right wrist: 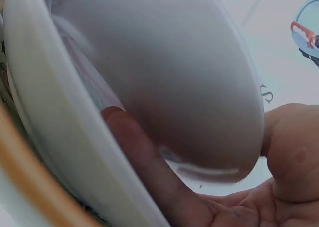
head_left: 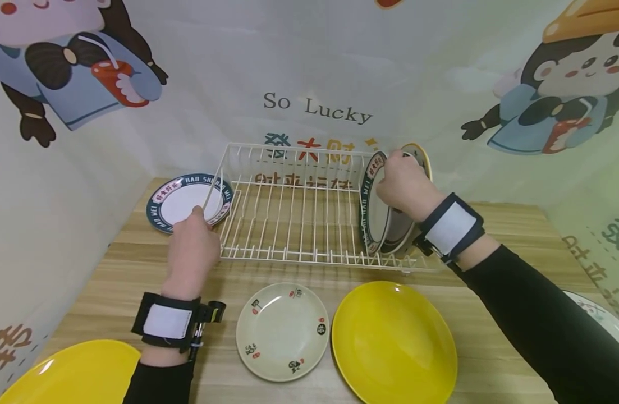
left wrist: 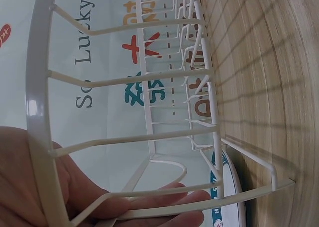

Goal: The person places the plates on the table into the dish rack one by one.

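A white wire dish rack (head_left: 289, 260) stands on the wooden table. My left hand (head_left: 190, 252) grips its left end; in the left wrist view the fingers (left wrist: 174, 219) pass behind the white side wire. At the rack's right end my right hand (head_left: 407, 185) pinches a plate with a dark blue lettered rim (head_left: 379, 216), which stands on edge in the slots. The right wrist view shows this plate's pale back (right wrist: 169, 67) between thumb and finger. Beside it, other dishes stand on edge, one a yellow-rimmed plate (head_left: 420, 154) partly hidden by the hand.
Another blue-rimmed plate (head_left: 183, 199) lies left of the rack, partly behind its wires. In front lie a pale green plate (head_left: 283, 331), a yellow plate (head_left: 395, 342) and a second yellow plate (head_left: 77, 373). A white plate edge (head_left: 604, 320) shows beyond the right sleeve. Printed cloth hangs behind.
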A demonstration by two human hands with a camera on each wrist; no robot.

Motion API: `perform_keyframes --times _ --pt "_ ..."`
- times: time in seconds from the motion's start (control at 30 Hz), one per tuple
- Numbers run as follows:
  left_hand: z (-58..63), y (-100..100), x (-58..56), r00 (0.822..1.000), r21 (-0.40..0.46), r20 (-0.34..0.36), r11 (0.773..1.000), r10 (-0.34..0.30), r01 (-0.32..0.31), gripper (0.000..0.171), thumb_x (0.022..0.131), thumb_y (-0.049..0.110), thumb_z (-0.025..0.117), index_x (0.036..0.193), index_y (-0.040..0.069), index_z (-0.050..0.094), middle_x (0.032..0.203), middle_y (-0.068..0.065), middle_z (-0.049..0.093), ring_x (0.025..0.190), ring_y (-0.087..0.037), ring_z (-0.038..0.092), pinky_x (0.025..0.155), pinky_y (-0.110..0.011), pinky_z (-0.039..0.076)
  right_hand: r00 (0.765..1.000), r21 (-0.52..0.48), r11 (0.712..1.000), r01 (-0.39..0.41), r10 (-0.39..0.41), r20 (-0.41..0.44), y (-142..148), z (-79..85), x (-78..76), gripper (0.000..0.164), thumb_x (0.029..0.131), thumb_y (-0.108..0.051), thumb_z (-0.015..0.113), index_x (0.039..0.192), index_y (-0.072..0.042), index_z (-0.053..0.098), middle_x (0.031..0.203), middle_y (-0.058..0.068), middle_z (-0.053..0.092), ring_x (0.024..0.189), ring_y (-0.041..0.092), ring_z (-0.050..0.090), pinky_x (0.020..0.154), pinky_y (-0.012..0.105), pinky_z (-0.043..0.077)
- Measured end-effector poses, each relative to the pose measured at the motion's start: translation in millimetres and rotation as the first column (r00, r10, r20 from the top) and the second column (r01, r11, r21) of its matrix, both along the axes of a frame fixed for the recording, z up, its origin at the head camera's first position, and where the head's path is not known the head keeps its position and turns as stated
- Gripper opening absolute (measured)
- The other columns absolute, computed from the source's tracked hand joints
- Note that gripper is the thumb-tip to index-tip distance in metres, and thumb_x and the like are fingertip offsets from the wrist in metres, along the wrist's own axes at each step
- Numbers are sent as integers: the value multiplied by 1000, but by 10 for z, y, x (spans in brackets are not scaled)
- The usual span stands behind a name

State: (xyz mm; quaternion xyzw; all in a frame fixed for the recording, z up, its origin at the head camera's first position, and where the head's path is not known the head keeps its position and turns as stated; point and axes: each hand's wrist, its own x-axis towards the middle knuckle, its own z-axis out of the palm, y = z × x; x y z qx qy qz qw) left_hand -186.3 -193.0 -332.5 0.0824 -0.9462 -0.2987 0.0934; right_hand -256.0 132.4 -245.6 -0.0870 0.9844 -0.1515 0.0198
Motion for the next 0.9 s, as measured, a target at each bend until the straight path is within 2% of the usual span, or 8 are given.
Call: perform_keyframes --times 0.1,0.27,0.3,0.4,0.57,0.67,0.77,0.9 --pt "-9 -11 3 1000 -13 -8 1000 -1 1 42 86 -9 48 126 -20 46 88 -33 60 68 -42 60 44 -40 45 999 39 999 -28 30 -41 -7 -11 16 48 94 -9 51 122 28 39 97 32 52 54 26 54 47 34 48" --pt "-23 -21 2 1000 -35 -26 999 -6 5 34 85 -9 48 117 -19 49 84 -33 59 69 -43 59 47 -44 45 999 40 999 -11 12 -33 -33 -24 37 68 99 -29 56 130 27 35 86 26 56 58 29 59 53 38 50" --pt "-26 -21 0 1000 -32 -26 999 -9 9 35 85 -9 48 118 -20 49 83 -33 58 68 -42 59 46 -43 45 1000 34 999 -2 3 -22 -37 -24 38 74 99 -31 56 134 28 29 82 23 57 58 29 60 54 38 50" --pt "-27 -18 -1 1000 -30 -27 999 -12 11 36 85 -9 48 119 -20 48 81 -31 58 66 -40 58 44 -40 43 1000 36 999 10 -9 -15 -50 -22 40 78 98 -35 57 136 26 27 79 21 57 59 28 61 56 38 50" --pt "-23 -14 0 1000 -31 -23 999 -9 8 38 85 -9 48 121 -21 48 82 -31 59 65 -39 58 43 -38 43 1000 20 1000 9 -9 -7 -90 -48 42 75 97 -37 59 133 23 33 68 15 55 52 24 60 48 34 47" --pt "-22 -13 2 1000 -30 -21 1000 -11 10 37 85 -9 48 121 -21 48 82 -30 59 65 -38 58 43 -38 42 1000 8 1000 4 -4 2 -121 -65 49 63 97 -37 60 123 18 43 61 10 50 48 22 56 45 32 44" --pt "-22 -14 5 1000 -25 -21 1000 -12 11 36 85 -9 48 119 -21 48 81 -30 59 64 -38 58 42 -38 42 1000 7 1000 -3 3 3 -150 -78 57 55 97 -38 60 113 12 48 64 10 49 50 22 55 46 33 45" --pt "-22 -17 8 1000 -17 -20 1000 -11 10 35 86 -9 47 118 -20 48 81 -29 58 63 -37 57 42 -37 42 1000 -5 1000 -9 9 12 -168 -83 59 61 96 -40 61 119 15 46 72 15 55 54 25 59 47 34 48"
